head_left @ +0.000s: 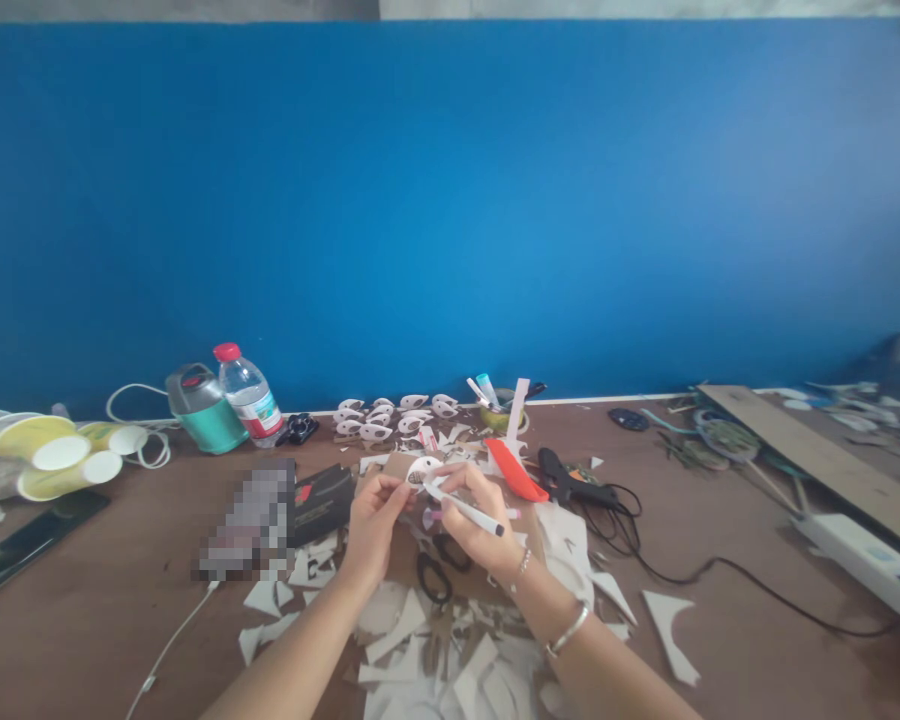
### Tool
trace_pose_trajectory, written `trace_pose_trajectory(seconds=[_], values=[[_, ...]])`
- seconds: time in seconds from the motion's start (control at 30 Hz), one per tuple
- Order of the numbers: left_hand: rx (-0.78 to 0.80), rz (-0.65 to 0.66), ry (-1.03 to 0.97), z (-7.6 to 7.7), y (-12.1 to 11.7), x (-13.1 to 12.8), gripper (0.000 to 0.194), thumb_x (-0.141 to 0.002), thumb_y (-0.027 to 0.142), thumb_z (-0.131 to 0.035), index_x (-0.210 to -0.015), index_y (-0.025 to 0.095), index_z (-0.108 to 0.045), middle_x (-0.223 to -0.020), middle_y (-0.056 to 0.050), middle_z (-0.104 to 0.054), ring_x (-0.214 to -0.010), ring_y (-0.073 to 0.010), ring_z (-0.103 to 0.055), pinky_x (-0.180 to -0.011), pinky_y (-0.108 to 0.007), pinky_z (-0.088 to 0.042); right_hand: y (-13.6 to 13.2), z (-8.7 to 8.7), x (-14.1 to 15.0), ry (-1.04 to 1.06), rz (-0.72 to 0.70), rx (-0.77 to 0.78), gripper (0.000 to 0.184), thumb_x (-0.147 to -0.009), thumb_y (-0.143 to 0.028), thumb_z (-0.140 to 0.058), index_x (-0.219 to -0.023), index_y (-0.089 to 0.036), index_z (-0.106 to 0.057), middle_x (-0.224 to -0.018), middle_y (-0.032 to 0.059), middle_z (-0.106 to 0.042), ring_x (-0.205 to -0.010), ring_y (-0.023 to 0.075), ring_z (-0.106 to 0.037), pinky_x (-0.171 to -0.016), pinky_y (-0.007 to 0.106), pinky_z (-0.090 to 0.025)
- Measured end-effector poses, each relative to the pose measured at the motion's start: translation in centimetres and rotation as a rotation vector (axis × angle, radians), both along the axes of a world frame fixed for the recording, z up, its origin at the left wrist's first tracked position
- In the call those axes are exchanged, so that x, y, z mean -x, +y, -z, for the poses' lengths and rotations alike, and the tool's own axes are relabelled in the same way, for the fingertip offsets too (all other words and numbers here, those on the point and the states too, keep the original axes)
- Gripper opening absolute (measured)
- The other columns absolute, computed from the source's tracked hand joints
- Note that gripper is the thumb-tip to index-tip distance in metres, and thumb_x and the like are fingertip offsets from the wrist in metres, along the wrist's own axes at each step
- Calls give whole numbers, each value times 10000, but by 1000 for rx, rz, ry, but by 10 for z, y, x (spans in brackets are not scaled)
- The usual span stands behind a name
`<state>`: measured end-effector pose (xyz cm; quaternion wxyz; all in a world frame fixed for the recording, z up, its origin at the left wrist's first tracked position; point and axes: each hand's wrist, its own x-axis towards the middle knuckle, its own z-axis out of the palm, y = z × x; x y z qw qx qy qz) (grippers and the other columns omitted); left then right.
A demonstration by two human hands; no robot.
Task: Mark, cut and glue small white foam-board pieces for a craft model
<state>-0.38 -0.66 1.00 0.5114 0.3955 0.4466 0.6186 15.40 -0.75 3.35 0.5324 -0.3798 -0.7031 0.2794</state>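
Observation:
My left hand point(375, 515) pinches the edge of a small white paper cutout point(422, 467) that bears dark marks. Between the fingers of my right hand point(480, 512) is a white marker pen point(469, 510), its writing end at the cutout and its dark end pointing back to the lower right. Under my hands lie a brown board point(412, 550) and a pair of black-handled scissors point(433, 578). Several white eye-shaped paper pieces point(376, 432) stand in rows behind my hands. The pen's tip is too small to make out.
White paper scraps point(476, 670) cover the table's front middle. A glue gun point(570, 482) with a black cord and an orange-red piece point(516, 470) lie right. A water bottle point(251, 395), paper cups point(52, 450) and a phone point(247, 520) are left. A pen cup point(499, 415) stands behind.

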Motion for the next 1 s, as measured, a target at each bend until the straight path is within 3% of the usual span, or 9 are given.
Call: trace_pose_trajectory(seconds=[0.3,0.77,1.0], values=[[13,18,-30,3,1,1,230,-690,362,-766,-712,163,-652,-651,3,-658,-644,-130,-581,-632,-230,-438,-1,-2,0,19,30,25,128,-692,-111,-522,-756,-222,-525,-970,73,-707,-830,219,-677,-703,338,-531],[1,29,-30,6,2,2,220,-707,354,-758,-721,163,-648,-659,6,-665,-652,-123,-583,-648,-223,-438,-2,3,4,188,6,175,56,-732,-181,-570,-744,-219,-531,-990,84,-696,-815,226,-680,-636,351,-583],[-4,24,-25,5,2,1,226,-699,353,-763,-717,155,-656,-661,0,-665,-651,-126,-583,-655,-230,-443,-1,3,4,192,17,162,74,-710,-159,-563,-736,-215,-521,-967,90,-698,-853,234,-676,-615,337,-588]])
